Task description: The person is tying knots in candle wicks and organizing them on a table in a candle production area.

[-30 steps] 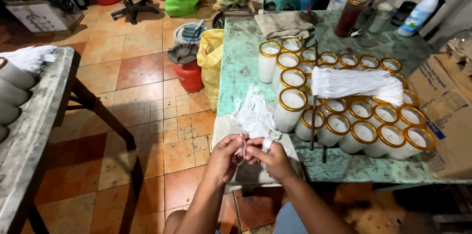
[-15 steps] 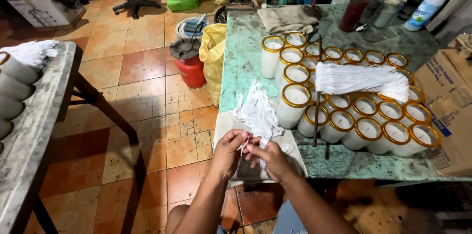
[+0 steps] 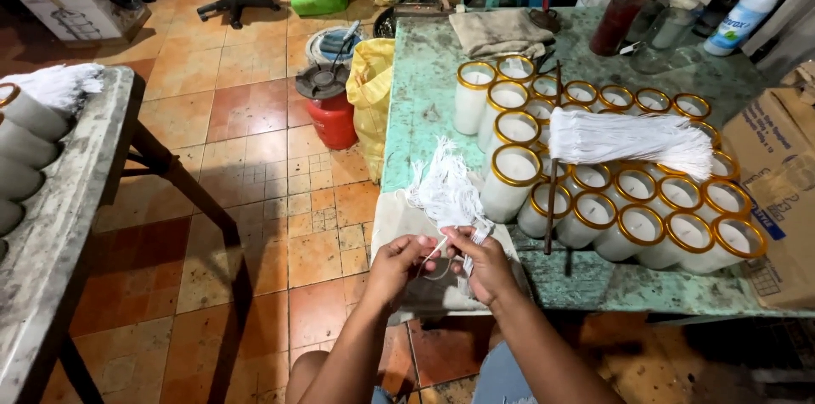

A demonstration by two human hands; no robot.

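My left hand [image 3: 397, 261] and my right hand [image 3: 486, 264] meet at the near edge of a worn green table [image 3: 424, 90]. Both pinch a thin white wick string [image 3: 435, 251] drawn out of a loose bunch of white wicks [image 3: 446, 190] that fans up from my right hand. Just right of the bunch stand several white wax-filled glass jars with gold rims [image 3: 509, 179]. A long bundle of white wicks [image 3: 628, 139] lies across the jars. A thin dark rod [image 3: 552, 200] rests among them.
A beige cloth [image 3: 395, 217] hangs off the table's edge under my hands. A yellow sack [image 3: 372, 103] and red bucket [image 3: 331, 115] stand left of the table. A cardboard box [image 3: 777, 166] sits right. Bottles [image 3: 747, 9] stand at the back. A grey bench [image 3: 59, 217] with jars lies left.
My hands have stayed together at the table edge, working a single wick out of the bunch. The bunch has shifted slightly; the camera view has tilted a little.
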